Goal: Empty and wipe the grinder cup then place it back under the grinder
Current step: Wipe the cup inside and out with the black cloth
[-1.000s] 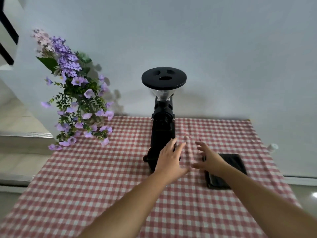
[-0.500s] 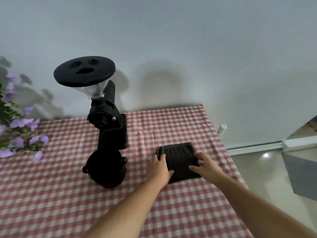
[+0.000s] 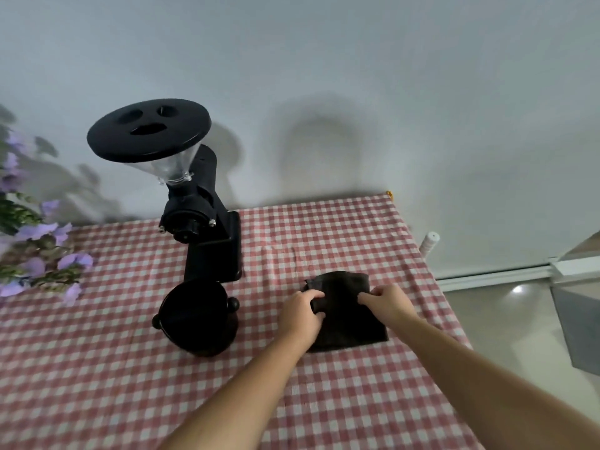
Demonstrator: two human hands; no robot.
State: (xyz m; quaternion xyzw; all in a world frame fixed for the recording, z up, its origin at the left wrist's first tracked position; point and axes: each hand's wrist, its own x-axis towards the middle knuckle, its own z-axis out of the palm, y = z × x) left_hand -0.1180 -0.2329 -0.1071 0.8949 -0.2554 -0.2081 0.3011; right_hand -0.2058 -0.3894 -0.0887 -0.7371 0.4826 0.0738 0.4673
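**A:** From the head camera, where was the round black grinder cup (image 3: pixel 198 315) with its two small side knobs?

**B:** It sat on the table just in front of the tall black coffee grinder (image 3: pixel 207 222) with the clear hopper, touching its base, at about nine o'clock from your hands. I'd judge it rigid, light and smooth-walled, so you would do best to grip it around the rim or by a knob; whether grounds lay inside I couldn't tell.

**A:** And my hands?

**B:** Your left hand (image 3: pixel 300 315) had its fingers curled, pinching the left edge of the dark folded cloth (image 3: pixel 349 315). Your right hand (image 3: pixel 388 302) pinched the cloth's far edge at one o'clock. The cloth looked soft and limp, so it will bunch wherever you lift it.

**A:** The surface and the room?

**B:** A red-and-white checked tablecloth (image 3: pixel 324 222), slightly creased, likely to slide under a shove. Purple artificial flowers (image 3: pixel 39 248) stood at nine o'clock, with a plain pale wall (image 3: pixel 357 76) behind.
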